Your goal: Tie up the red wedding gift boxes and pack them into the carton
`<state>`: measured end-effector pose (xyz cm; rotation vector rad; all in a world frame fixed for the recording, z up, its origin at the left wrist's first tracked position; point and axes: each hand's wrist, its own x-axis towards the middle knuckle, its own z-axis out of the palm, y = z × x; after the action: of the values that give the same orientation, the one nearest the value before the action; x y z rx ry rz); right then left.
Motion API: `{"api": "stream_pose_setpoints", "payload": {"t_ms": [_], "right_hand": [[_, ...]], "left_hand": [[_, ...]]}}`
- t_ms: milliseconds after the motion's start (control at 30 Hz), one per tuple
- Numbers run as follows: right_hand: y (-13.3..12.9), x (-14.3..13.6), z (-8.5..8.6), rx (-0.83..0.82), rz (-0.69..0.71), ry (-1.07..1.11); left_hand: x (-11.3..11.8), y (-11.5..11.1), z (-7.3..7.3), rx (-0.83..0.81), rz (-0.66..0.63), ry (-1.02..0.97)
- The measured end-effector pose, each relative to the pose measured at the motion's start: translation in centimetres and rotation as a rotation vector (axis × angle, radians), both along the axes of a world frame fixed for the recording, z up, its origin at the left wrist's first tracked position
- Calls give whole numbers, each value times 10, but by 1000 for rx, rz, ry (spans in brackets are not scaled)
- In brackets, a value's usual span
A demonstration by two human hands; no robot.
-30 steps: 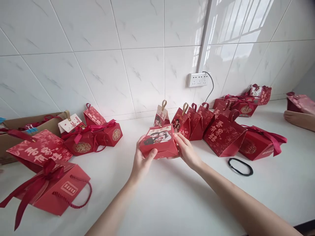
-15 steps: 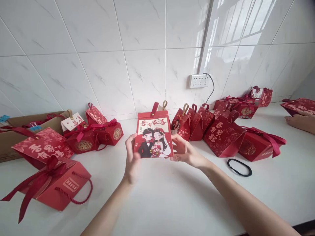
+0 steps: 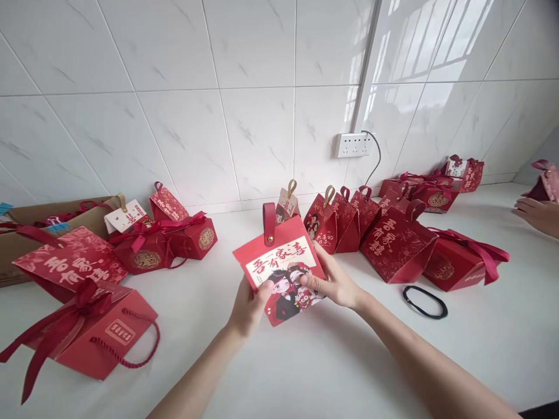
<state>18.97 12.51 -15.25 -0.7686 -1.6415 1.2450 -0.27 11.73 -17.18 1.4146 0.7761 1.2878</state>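
Note:
Between both hands I hold a red gift box (image 3: 283, 250) with a cartoon bride and groom on its front and a loop handle (image 3: 269, 224) on top. It is tilted, its top leaning to the left. My left hand (image 3: 250, 305) grips the lower left side, thumb across the front. My right hand (image 3: 334, 279) clasps the right side, its thumb pressed on the printed couple. The fingers behind the box are hidden. Just beyond stands a small white gift box (image 3: 287, 208) with a tan loop.
Several red gift boxes (image 3: 395, 241) stand on the right. More lie on the left, including a ribboned box (image 3: 105, 334) and a cardboard carton (image 3: 21, 250). A black band (image 3: 425, 301) lies on the white table. Another person's hand (image 3: 539, 214) is at far right. A socket strip (image 3: 353, 145) is on the wall.
The held box has come closer and tipped over to one side, with both thumbs now on its front. At far right, the other person's hand now touches a pinkish item instead of a red box.

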Motion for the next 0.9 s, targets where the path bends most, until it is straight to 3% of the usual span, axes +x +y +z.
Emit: {"api": "stream_pose_setpoints", "payload": {"t_ms": [67, 167, 233, 367, 433, 633, 900], "right_hand": [[2, 1, 0, -2, -28, -77], [4, 1, 3, 136, -249, -136], [4, 4, 9, 179, -353, -52], [-2, 12, 25, -22, -155, 1], [-7, 14, 31, -81, -111, -79], [-16, 7, 35, -44, -201, -39], [-19, 8, 32, -60, -127, -12]], "left_hand": [[1, 1, 0, -65, 22, 47], [0, 1, 1, -49, 104, 140], [-2, 0, 1, -18, 8, 222], [-5, -4, 3, 28, -273, 305], [-5, -6, 5, 72, -274, 343], [-8, -7, 8, 293, -138, 579], [-6, -6, 3, 393, -213, 526]]}}
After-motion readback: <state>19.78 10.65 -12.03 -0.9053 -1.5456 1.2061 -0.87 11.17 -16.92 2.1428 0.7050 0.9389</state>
